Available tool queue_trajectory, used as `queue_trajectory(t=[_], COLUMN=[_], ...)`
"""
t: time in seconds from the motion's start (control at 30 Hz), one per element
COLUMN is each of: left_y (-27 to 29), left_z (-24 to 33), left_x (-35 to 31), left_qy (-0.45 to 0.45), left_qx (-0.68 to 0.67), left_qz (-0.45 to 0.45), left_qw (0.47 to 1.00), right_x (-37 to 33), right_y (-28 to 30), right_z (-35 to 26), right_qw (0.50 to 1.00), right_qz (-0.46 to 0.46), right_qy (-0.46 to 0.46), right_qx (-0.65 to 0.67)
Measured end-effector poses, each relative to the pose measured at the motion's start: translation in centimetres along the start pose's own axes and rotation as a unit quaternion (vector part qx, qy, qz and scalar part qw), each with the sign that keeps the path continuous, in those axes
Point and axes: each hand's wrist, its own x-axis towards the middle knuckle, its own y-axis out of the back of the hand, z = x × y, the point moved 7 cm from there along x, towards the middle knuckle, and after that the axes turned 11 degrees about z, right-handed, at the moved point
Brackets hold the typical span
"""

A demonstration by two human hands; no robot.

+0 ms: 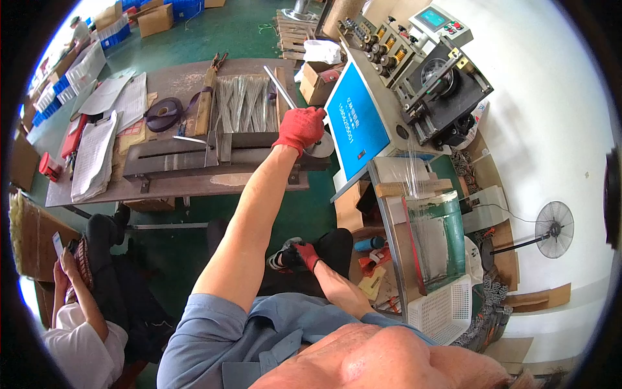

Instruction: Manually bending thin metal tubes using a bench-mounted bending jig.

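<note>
My left hand [300,130], in a red glove, is closed at the near end of a long metal rod [280,86] that slants away over the bench. Below that hand a round metal disc [320,146] shows in part. To its left, a bundle of thin clear strands [245,104] lies across the bench behind a long dark metal bar [175,161]. My right hand [308,255], also red-gloved, is low beside my shoe [279,257] and dark trouser leg. Its fingers are partly hidden, so whether it grips anything is unclear.
Right of the bench stands a blue-fronted machine [360,123] with rollers and a control panel [433,19]. Nearer are a green curved chute [437,240], a white basket [442,311] and a fan [554,229]. A seated person [91,330] holds a phone at lower left. Papers [97,155] and a purple strap roll [164,114] lie on the bench.
</note>
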Motion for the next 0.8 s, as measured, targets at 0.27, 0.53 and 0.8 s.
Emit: queue_trajectory(t=[0.27,0.53,0.8], left_y=[0.3,0.0,0.4], left_z=[0.7,-0.7,0.7], left_x=[0.3,-0.4,0.1], left_qy=[-0.017,-0.008,-0.005], left_qx=[0.011,0.016,0.0], left_qz=[0.022,0.027,0.004], left_qw=[1.0,0.999,1.0], right_x=[2.0,-0.5,1.5], right_y=[-0.7,-0.7,-0.6], right_z=[2.9,-0.7,2.7], right_qw=[0.998,0.998,0.999], right_qz=[-0.023,-0.051,-0.005], right_qy=[0.029,0.012,-0.021], right_qx=[-0.041,0.018,-0.032])
